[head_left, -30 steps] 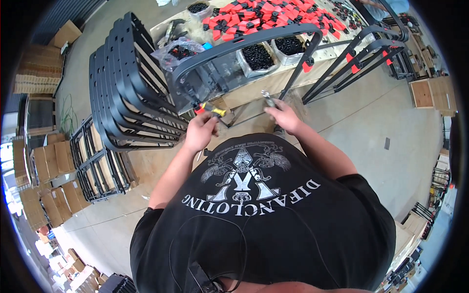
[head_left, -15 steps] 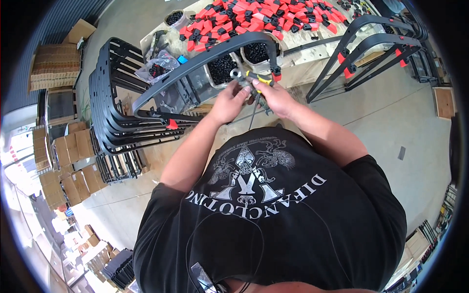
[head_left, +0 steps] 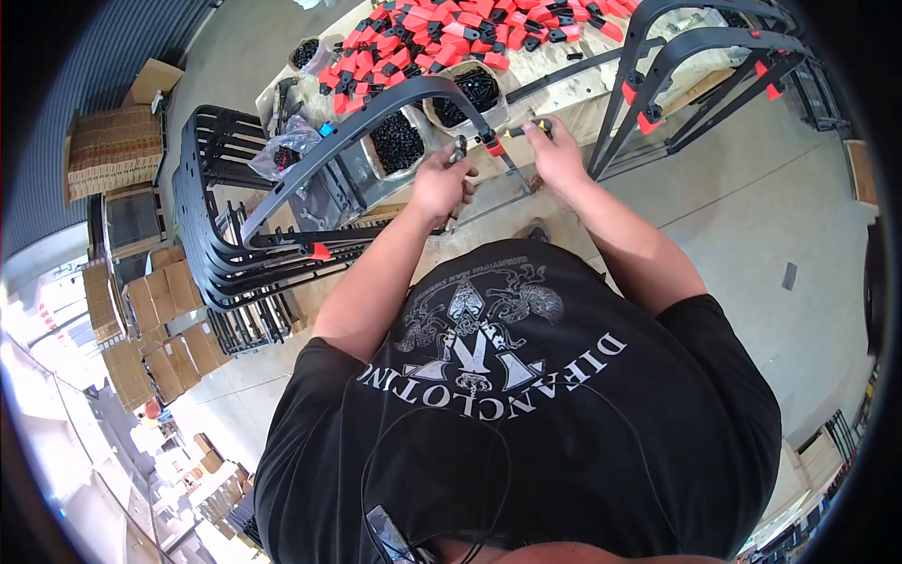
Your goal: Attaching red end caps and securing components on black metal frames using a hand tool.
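Curved black frame (head_left: 376, 108), arched tube, lies across the near edge of the workbench (head_left: 564, 70) so its end sits right under both hands. Left hand (head_left: 440, 183) closed around a small metal tool, pliers or a wrench by the look, held up against the frame end to steady the fitting. Right hand (head_left: 556, 155) pinches a yellow-handled driver (head_left: 521, 132), tip aimed at a red clip (head_left: 494, 147) on the tube; whether the tip is seated cannot be told. Two tubs of black screws (head_left: 442, 113) stand just behind the frame, within easy reach. Beyond them, a heap of red and black clips (head_left: 451, 28). Finished-looking frames stacked at left (head_left: 216, 235), more leaning at right (head_left: 714, 66).
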A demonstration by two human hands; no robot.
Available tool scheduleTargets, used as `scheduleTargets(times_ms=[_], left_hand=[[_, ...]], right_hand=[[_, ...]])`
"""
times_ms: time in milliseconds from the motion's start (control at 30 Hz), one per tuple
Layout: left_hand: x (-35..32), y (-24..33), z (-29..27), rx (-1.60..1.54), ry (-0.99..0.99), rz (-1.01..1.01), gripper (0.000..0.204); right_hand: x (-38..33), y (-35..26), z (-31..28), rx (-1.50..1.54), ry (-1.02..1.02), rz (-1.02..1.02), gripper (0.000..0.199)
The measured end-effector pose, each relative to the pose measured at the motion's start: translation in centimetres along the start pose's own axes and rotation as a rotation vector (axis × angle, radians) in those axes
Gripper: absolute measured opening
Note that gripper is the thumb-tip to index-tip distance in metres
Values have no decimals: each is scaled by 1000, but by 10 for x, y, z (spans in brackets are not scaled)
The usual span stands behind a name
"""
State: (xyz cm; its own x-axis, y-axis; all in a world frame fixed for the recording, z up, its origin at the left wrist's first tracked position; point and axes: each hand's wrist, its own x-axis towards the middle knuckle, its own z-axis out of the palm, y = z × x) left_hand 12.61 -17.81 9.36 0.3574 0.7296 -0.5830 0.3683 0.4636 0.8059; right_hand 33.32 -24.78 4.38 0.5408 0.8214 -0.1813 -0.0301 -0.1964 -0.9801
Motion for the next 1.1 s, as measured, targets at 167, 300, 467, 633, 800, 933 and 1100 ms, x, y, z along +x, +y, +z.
scheduleTargets(times_ms=[167,300,467,633,800,933,1100], left_hand=[[1,10,21,-54,-91,-16,71],[-3,21,25,-163,-77,-66,64],[-1,37,22,-286,-178,-123,29],[-2,18,31,-85,-213,-23,26],[16,-8,51,1087,52,140,32],[22,33,32,-262,-339,-278,24],[13,10,33,249,-226,14,18]], right_hand=[[29,5,8,219,-40,225,26],[43,12,2,374,-177,400,27],[49,19,1,332,-243,421,38],[73,16,-19,-223,-456,229,45],[65,-29,-14,-138,-496,599,51],[74,12,-13,-60,-332,353,46],[72,-24,-14,-123,-497,500,41]])
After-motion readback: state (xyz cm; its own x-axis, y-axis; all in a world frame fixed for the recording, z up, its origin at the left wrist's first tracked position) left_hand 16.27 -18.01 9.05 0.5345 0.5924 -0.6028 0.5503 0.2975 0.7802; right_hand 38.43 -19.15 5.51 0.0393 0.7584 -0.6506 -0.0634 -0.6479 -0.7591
